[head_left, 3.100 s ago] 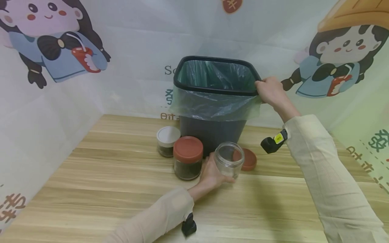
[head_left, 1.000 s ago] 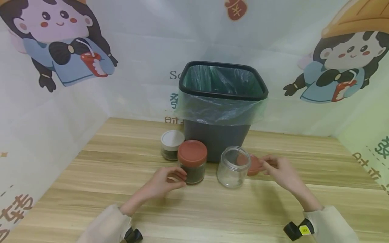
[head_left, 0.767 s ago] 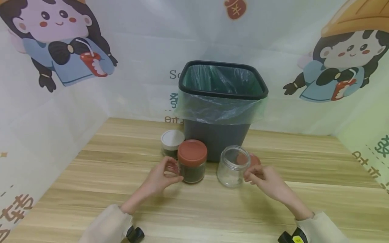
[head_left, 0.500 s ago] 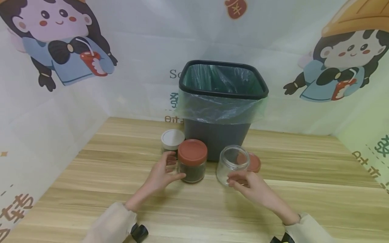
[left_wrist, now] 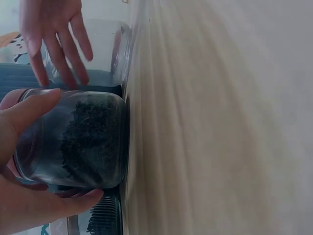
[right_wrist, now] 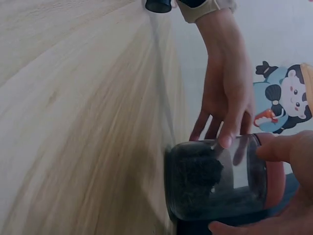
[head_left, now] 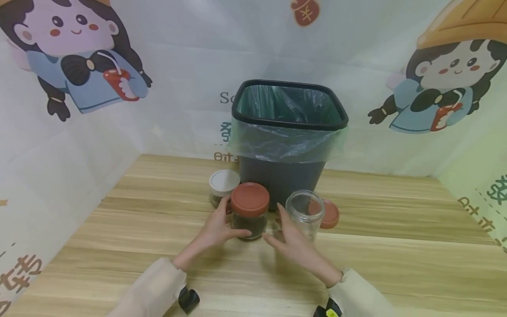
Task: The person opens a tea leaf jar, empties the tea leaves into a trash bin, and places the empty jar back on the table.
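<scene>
A glass jar with a red lid [head_left: 250, 198] stands upright on the wooden table, partly filled with dark, shredded, leaf-like bits, clearest in the left wrist view. My left hand [head_left: 215, 231] holds it from the left, thumb across the front and fingers round the far side. Just right of that jar is my right hand [head_left: 297, 246], its fingers extended and spread, holding nothing. It partly covers an open clear glass jar [head_left: 313, 222]. Loose behind that jar lies a red lid [head_left: 331, 215]. In the right wrist view, the red-lidded jar [right_wrist: 210, 196] sits between both hands.
A dark bin [head_left: 291, 182] lined with a thin green bag stands directly behind the jars. To the left, a smaller jar with a white lid [head_left: 224, 181] touches the red-lidded one in view. A printed cloth backdrop [head_left: 182, 75] encloses the table [head_left: 376, 273].
My right hand has left the bin's rim, passed the loose lid and moved left across the open jar. My left hand has gone from the open jar to the red-lidded one and closed round it.
</scene>
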{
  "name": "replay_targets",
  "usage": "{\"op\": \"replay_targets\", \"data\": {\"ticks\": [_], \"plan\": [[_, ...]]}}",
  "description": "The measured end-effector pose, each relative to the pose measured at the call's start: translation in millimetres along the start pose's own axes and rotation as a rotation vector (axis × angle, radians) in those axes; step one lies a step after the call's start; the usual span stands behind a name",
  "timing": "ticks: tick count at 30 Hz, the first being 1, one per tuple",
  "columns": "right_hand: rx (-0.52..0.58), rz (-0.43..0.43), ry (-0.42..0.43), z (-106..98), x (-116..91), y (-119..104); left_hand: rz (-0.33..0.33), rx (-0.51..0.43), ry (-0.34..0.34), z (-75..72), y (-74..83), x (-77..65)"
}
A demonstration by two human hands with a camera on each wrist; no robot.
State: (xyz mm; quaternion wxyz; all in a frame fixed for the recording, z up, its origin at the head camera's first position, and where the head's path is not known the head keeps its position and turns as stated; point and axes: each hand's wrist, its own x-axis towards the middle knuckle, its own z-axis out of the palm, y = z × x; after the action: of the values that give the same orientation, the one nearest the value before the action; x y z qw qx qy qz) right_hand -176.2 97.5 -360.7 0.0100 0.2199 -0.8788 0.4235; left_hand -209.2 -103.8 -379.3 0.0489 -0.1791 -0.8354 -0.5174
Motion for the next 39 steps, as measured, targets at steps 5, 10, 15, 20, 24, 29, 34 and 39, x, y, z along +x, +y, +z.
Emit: {"op": "replay_targets", "data": {"ticks": [5, 10, 15, 20, 24, 29, 34, 39], "plan": [[-0.052, 0.017, 0.069, 10, 13, -1, -0.017, 0.031, -0.007, 2.1, 1.3, 3.8], [-0.035, 0.013, 0.099, 17, 25, 1, -0.036, 0.034, -0.025, 3.3, -1.3, 9.0], [0.012, -0.019, 0.144, 21, 34, 0, -0.040, 0.015, -0.025, 5.2, -4.7, 14.3], [0.045, -0.007, 0.175, 23, 38, -1, -0.022, 0.022, -0.020, 4.7, -6.2, 15.7], [0.055, -0.012, 0.174, 23, 37, -1, -0.011, 0.021, -0.031, 3.7, -5.4, 14.9], [0.077, -0.040, 0.160, 23, 33, 0, 0.013, 0.029, -0.061, 2.4, -5.6, 12.3], [0.080, -0.052, 0.149, 22, 27, 2, 0.034, 0.037, -0.100, 1.6, -7.9, 9.5], [0.087, -0.053, 0.144, 21, 22, 2, 0.047, 0.009, -0.142, 0.6, -7.5, 6.6]]}}
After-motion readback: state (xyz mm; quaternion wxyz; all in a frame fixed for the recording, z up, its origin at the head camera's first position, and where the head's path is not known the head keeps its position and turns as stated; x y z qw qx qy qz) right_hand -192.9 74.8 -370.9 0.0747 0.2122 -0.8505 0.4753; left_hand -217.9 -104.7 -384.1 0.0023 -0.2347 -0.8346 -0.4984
